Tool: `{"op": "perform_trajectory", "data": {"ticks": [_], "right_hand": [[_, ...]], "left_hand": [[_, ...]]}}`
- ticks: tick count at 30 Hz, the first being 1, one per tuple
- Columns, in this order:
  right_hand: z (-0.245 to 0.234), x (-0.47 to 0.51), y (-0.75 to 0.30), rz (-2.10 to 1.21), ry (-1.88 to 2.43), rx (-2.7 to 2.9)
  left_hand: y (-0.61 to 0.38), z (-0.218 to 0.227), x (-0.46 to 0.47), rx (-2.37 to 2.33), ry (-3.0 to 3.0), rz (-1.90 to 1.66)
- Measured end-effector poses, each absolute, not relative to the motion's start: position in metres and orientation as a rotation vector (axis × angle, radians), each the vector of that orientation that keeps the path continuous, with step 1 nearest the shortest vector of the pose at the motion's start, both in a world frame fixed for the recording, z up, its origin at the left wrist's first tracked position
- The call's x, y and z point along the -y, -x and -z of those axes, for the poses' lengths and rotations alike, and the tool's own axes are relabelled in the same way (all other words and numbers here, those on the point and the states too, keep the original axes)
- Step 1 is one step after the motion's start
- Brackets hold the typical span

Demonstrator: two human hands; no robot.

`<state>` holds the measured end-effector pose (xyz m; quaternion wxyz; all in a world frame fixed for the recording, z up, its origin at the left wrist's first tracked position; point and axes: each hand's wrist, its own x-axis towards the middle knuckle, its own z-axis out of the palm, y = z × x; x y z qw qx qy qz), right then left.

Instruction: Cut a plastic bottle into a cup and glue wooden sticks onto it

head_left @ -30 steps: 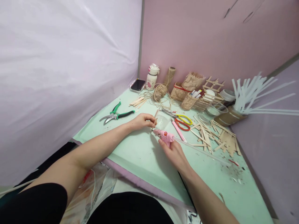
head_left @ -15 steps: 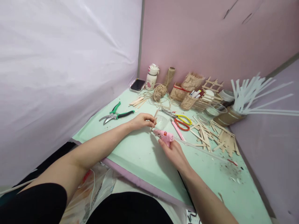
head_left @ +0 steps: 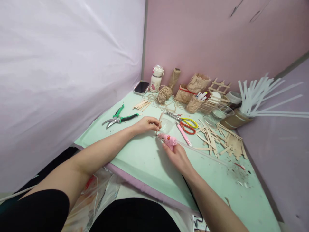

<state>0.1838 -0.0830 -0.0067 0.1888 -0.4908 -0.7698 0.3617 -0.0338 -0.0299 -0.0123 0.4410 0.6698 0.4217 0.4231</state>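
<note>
Between the fingertips of my left hand is a thin wooden craft stick, tilted upward. My right hand is wrapped round a pink hot glue gun, whose nozzle points left at the lower end of the stick. I cannot tell whether nozzle and wood touch. A long translucent glue stick juts from the back of the gun. Just beyond my hands lies a clear plastic piece. Scissors with yellow and red handles and a pink cutter rest to its right.
Green-handled pruning shears lie left of my hands. Loose craft sticks are scattered at the right, near a cardboard holder full of glue sticks. Along the back stand a twine ball, a bottle and a phone.
The glue gun has shifted slightly left and its rear has tipped down a little, with the long glue stick swinging along. My left hand stays almost still.
</note>
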Motion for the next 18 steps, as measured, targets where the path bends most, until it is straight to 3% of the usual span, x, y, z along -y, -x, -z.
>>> {"op": "perform_trajectory", "data": {"ticks": [18], "right_hand": [[0.0058,0.0819,-0.1867,-0.921,1.42,2.205]], "left_hand": [[0.0342,0.0124,0.0301,-1.049,-1.642,-1.057]]}}
